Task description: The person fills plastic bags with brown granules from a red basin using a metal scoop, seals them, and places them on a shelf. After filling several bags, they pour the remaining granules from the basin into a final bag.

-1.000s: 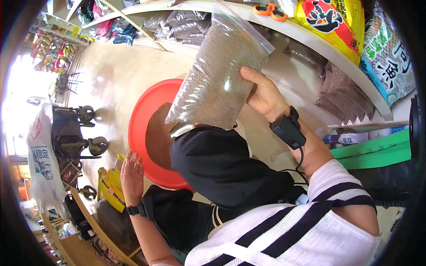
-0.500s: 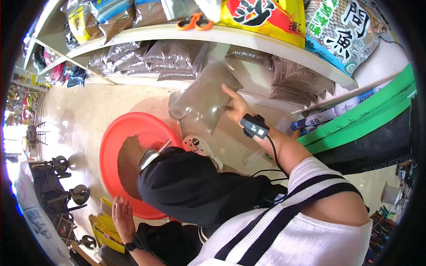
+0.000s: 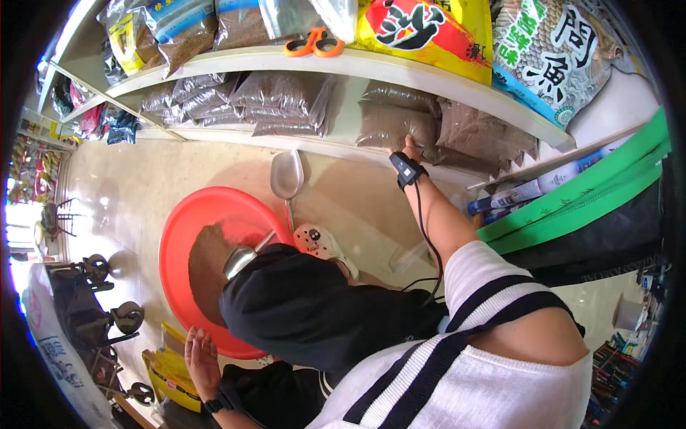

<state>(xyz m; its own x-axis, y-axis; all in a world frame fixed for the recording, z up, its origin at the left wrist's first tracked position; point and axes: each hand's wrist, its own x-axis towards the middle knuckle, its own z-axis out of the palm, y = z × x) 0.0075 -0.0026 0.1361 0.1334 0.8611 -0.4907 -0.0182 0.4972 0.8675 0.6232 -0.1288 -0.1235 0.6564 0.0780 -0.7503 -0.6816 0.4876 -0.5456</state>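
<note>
At the lower shelf my right hand [image 3: 406, 149] grips the near edge of a clear plastic bag of brown granules [image 3: 393, 123]. This bag lies among other filled bags there, and some of my fingers are hidden. My left hand [image 3: 201, 357] holds nothing; its fingers are stretched out beside the front rim of a red basin [image 3: 179, 247]. Loose brown granules [image 3: 209, 268] fill part of the basin, with a metal scoop [image 3: 239, 259] in it, partly behind my dark-clothed knee. A second metal scoop [image 3: 287, 176] rests just beyond the basin's rim.
More bags of granules [image 3: 282, 93] are stacked along the lower shelf. Orange-handled scissors [image 3: 314, 44] and a yellow bag [image 3: 436, 32] sit on the upper shelf. A green-edged black case [image 3: 572, 207] stands at right. Wheeled black equipment [image 3: 86, 300] and a yellow package [image 3: 171, 375] are at left.
My right hand has carried the bag away from above the basin's far side onto the lower shelf. The second scoop, formerly partly covered by the bag, now shows. My left hand has barely moved.
</note>
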